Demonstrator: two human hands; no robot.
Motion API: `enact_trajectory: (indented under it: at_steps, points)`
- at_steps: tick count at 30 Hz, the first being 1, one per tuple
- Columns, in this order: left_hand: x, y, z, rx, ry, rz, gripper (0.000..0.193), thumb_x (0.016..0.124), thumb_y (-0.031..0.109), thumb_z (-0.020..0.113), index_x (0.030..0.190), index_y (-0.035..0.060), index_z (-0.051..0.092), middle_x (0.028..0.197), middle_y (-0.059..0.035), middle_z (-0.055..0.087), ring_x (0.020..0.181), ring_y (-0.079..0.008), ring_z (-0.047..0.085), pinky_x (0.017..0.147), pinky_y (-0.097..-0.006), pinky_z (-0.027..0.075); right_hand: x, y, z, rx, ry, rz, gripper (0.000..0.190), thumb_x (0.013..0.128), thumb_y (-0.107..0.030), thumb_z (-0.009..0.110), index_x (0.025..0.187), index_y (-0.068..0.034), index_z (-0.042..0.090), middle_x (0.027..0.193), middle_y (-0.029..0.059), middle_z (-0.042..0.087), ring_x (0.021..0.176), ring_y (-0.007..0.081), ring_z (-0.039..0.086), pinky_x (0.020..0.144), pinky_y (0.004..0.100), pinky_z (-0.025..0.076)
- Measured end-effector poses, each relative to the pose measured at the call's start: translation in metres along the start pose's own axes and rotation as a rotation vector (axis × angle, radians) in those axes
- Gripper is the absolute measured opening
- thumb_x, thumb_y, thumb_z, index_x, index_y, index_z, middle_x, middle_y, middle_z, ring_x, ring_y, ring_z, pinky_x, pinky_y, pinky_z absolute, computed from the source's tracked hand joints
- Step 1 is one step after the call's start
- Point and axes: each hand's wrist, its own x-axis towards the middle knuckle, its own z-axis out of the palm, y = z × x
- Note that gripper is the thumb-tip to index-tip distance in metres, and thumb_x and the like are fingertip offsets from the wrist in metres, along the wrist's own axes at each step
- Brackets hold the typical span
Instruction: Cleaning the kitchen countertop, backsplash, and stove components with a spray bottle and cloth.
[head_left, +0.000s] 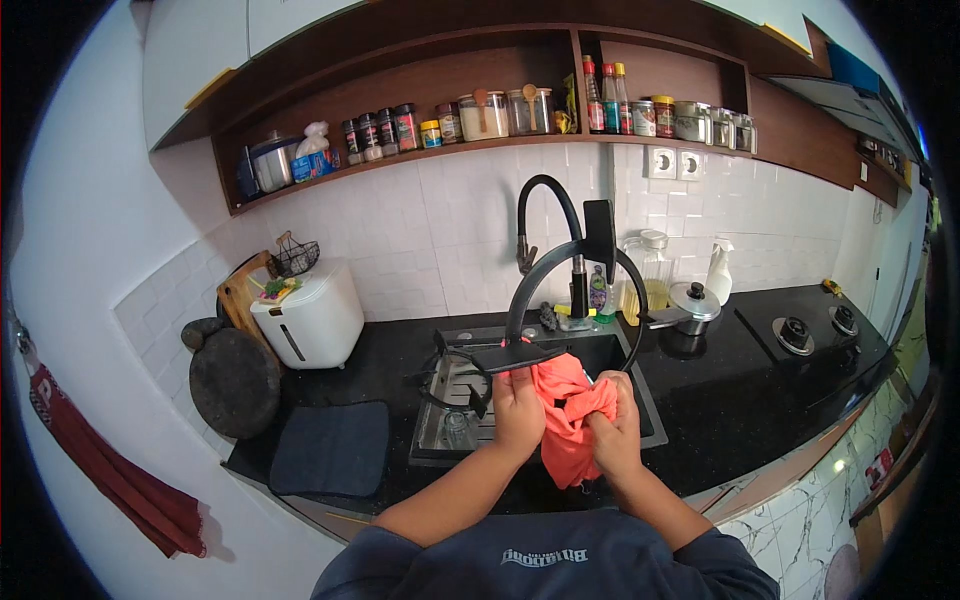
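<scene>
A coral-coloured cloth (568, 451) is bunched between my two hands over the front of the sink (654, 420). My left hand (519, 414) pinches the cloth around the lower pad of a black ring-shaped frame (517, 311), which looks like a hob pan support. My right hand (619, 431) grips the cloth's right side, close to the ring's lower right part. The ring stands upright, with a flat prong at its top. Another, smaller-looking black ring with prongs (478, 401) rests at the drainboard, near a clear glass (456, 429).
Behind the sink rises a black faucet (551, 180). A lidded saucepan (694, 306), spray bottle (719, 271) and hob with burners (793, 334) stand right. Left are a dark mat (330, 448), white container (315, 319) and stone mortar (234, 382). A shelf (420, 152) hangs overhead.
</scene>
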Motion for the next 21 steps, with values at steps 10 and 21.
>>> enact_trajectory:
  at_steps: [10, 21]
  points:
    - [-0.027, -0.013, 0.007, -0.079, -0.224, -0.106, 0.025, 0.095, 0.012, 0.036, 0.113, 0.0017, 0.049, 0.109, -0.0115, 0.056, 0.102, -0.0172, 0.053, 0.089, -0.0305, 0.041, 0.005, 0.002, 0.011, 0.414, 0.06, 0.209, 0.032, 0.068, 0.008, 0.042, 0.098, 0.001, 0.046, 0.094, 0.0041, 0.045, 0.087, 0.0133, 0.046, 0.082, 0.0237, 0.037]
    - [0.002, 0.021, -0.029, -0.492, 0.026, 0.138, 0.044, 0.098, 0.016, 0.031, 0.14, 0.0068, 0.023, 0.143, -0.011, 0.03, 0.128, -0.0225, 0.035, 0.104, -0.0392, 0.032, 0.004, 0.01, -0.006, 0.198, 0.121, 0.12, 0.034, 0.065, 0.013, 0.04, 0.094, -0.004, 0.044, 0.091, 0.0029, 0.042, 0.082, 0.0096, 0.046, 0.076, 0.0221, 0.04]
